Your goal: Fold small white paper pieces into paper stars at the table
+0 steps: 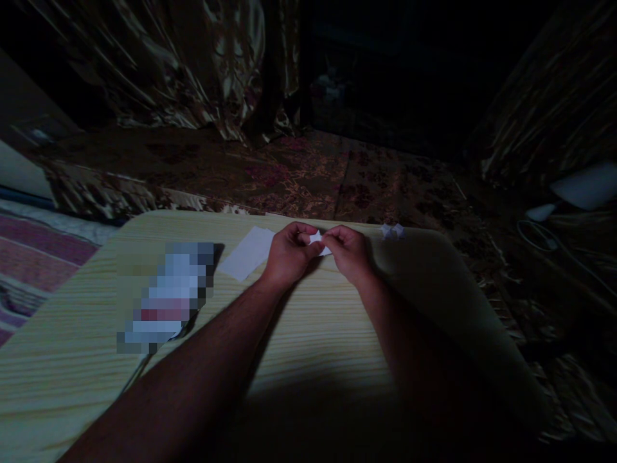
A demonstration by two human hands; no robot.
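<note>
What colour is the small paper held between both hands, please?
White; the head view shows the small paper pinched between the left hand and right hand.

Both bare forearms reach forward from the lower edge and converge toward the middle. The left hand (pixel 288 255) and right hand (pixel 350 255) meet knuckles up, wrists slightly bent inward. The curled fingers (pixel 299 230) and thumbs of both hands pinch one small white folded paper piece (pixel 315 238) between them, fingertips nearly touching.
</note>
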